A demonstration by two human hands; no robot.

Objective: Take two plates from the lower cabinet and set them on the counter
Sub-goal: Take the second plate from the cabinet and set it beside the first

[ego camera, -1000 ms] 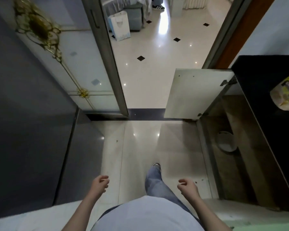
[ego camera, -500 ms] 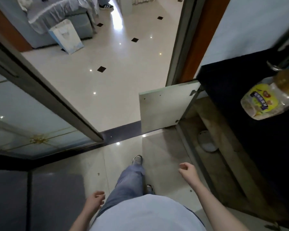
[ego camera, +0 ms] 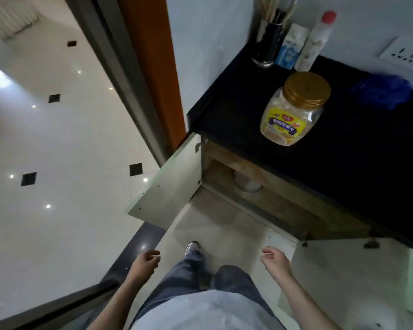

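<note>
The lower cabinet (ego camera: 267, 201) stands open under the black counter (ego camera: 358, 158). White plates (ego camera: 247, 184) lie inside it, mostly hidden under a wooden rail, so I cannot tell how many there are. My left hand (ego camera: 144, 260) hangs low over the floor, fingers loosely curled, holding nothing. My right hand (ego camera: 275, 260) hovers in front of the cabinet opening, also empty with curled fingers, well short of the plates.
The left cabinet door (ego camera: 169, 182) swings out over the floor, and a second door (ego camera: 343, 270) is open at the right. On the counter stand a gold-lidded jar (ego camera: 293, 108), a utensil holder (ego camera: 268, 44), a carton, a white bottle (ego camera: 316, 41) and a blue cloth (ego camera: 382, 91).
My view has swung right toward the counter and cabinet, which are now closer. Both hands stay low and empty, and the right cabinet door has come into view.
</note>
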